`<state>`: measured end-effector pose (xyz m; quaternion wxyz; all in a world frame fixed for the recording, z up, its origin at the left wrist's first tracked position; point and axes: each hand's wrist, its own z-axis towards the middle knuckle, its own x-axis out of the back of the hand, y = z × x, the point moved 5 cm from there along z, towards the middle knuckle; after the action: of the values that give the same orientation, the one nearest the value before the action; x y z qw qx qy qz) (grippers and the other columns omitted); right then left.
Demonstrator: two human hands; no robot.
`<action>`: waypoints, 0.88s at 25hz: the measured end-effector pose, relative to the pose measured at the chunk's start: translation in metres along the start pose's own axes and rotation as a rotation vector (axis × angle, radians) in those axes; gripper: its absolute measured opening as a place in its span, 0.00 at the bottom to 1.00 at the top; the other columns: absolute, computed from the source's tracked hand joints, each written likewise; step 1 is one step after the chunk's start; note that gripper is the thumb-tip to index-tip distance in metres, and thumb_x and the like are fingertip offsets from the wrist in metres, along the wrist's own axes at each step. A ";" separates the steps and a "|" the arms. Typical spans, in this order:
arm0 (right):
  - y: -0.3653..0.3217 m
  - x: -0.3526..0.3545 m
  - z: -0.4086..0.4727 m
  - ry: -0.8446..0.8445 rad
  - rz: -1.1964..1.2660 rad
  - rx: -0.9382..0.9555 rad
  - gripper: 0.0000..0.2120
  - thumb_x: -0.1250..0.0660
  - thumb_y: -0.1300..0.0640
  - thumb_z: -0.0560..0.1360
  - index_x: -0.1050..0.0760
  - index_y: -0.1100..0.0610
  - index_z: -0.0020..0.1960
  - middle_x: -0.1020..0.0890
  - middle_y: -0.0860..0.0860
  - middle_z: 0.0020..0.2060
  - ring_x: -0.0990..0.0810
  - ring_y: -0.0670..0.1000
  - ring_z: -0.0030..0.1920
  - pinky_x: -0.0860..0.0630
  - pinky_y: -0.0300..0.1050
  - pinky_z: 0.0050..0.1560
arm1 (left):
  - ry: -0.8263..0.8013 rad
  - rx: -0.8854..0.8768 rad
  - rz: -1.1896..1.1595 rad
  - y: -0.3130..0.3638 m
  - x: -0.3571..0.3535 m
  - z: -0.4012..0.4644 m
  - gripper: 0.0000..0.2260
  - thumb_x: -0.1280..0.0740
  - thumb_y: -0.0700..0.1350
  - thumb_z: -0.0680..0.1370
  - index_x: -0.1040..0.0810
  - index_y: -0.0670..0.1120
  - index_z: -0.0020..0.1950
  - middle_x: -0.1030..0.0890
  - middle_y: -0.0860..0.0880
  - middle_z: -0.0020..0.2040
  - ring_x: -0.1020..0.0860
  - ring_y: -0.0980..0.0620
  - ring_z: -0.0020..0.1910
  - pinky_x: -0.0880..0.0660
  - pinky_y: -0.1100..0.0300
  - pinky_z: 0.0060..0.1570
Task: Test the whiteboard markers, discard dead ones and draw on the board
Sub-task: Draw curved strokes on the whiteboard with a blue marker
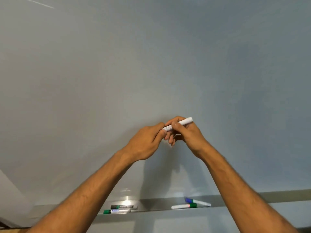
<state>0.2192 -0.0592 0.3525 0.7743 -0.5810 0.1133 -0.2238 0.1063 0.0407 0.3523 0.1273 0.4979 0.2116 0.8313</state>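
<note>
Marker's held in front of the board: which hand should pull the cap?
Probably left: the left hand pinches the marker at its near end, likely the cap, though that end is hidden; the right hand grips the barrel.

Pale grey glossy whiteboard [151, 56] filling the view, with a metal ledge [252, 198] along its lower edge. Slim white marker [184, 122] held level before the board, left hand [148, 142] gripping one end, right hand [185, 132] pinching the barrel. On the ledge: black-capped marker [122, 207] and green-capped marker [116, 211] side by side at left; blue-capped marker [198, 201] and second green-capped marker [184, 206] crossing at right.

Tray [151, 203] with four markers [183, 206]
</note>
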 end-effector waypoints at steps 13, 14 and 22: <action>-0.143 0.009 -0.013 0.157 0.042 0.579 0.08 0.36 0.55 0.74 0.19 0.57 0.46 0.16 0.59 0.35 0.18 0.62 0.33 0.21 0.51 0.34 | 0.376 -0.330 0.238 0.076 0.140 0.030 0.19 0.41 0.69 0.77 0.24 0.57 0.55 0.32 0.53 0.28 0.31 0.53 0.28 0.36 0.62 0.30; -0.148 0.013 -0.014 0.214 0.046 0.617 0.07 0.36 0.56 0.75 0.19 0.56 0.46 0.17 0.59 0.35 0.17 0.62 0.34 0.21 0.50 0.33 | 0.479 -0.335 0.302 0.073 0.159 0.034 0.18 0.42 0.66 0.79 0.23 0.56 0.57 0.30 0.54 0.29 0.28 0.53 0.30 0.35 0.61 0.32; -0.152 0.022 0.011 0.451 -0.071 0.621 0.08 0.38 0.62 0.76 0.20 0.59 0.49 0.16 0.58 0.37 0.17 0.59 0.34 0.20 0.50 0.34 | 0.978 -0.391 0.668 0.025 0.239 0.080 0.21 0.43 0.31 0.82 0.32 0.39 0.75 0.26 0.38 0.69 0.29 0.39 0.69 0.28 0.45 0.67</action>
<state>0.2103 -0.0944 0.5024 0.8608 -0.2584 0.1872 -0.3964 0.0641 0.1383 0.5826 -0.1626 0.0663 -0.0779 0.9814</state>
